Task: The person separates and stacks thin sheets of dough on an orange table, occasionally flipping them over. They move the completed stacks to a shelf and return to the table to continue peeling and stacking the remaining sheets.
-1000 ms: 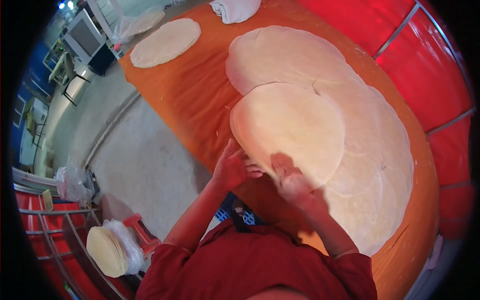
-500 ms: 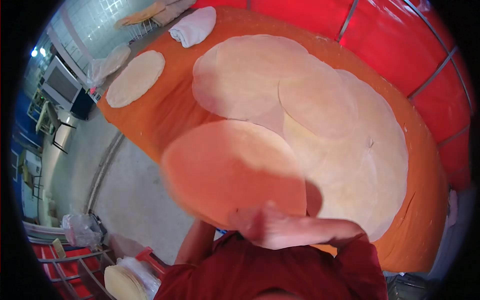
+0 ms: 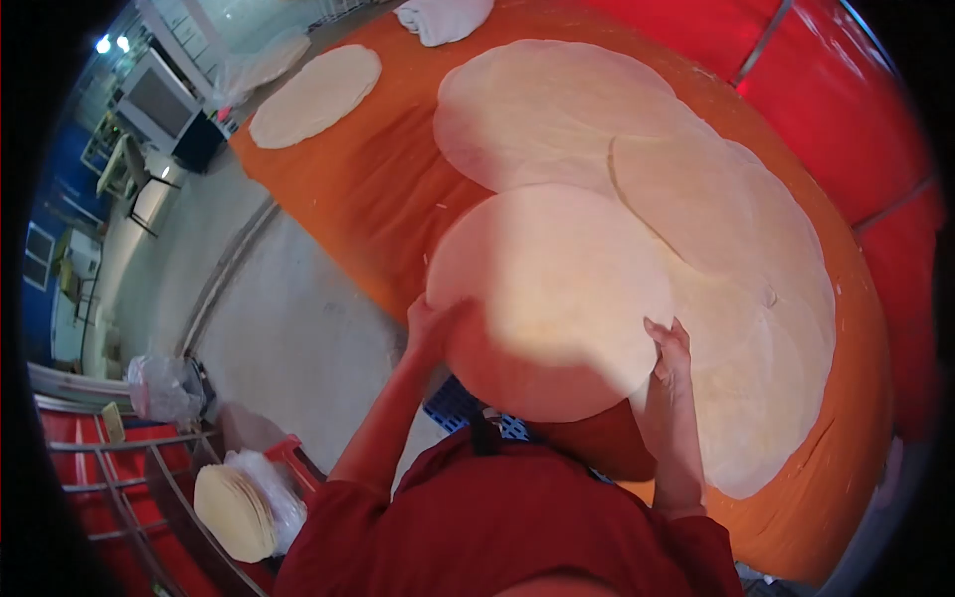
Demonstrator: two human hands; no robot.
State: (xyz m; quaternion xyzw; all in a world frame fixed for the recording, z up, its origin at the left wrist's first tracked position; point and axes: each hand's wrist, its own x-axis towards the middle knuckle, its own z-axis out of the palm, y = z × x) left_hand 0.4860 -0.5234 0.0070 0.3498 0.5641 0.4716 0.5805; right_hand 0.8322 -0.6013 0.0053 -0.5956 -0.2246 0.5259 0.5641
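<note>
A large, thin round flatbread (image 3: 567, 289) is held out in front of me, its near part in reddish shadow. My left hand (image 3: 428, 320) grips its left edge, with the fingers partly hidden at the rim. At the right edge, my right hand (image 3: 672, 348) has its fingers closed on the rim. Behind and to the right, several more overlapping flatbreads (image 3: 746, 239) are spread on the orange cloth (image 3: 368, 209). The held round covers part of them.
Another flatbread (image 3: 316, 97) lies at the table's far left corner, near a folded white cloth (image 3: 448, 18). A stack of flatbreads (image 3: 234, 512) beside a plastic bag sits at lower left. Below me is a blue crate (image 3: 453, 403). Red panels (image 3: 826, 99) border the right side.
The held flatbread has shifted right and levelled out. My right hand has moved from its near edge to its right edge, and my left hand now shows at the left edge.
</note>
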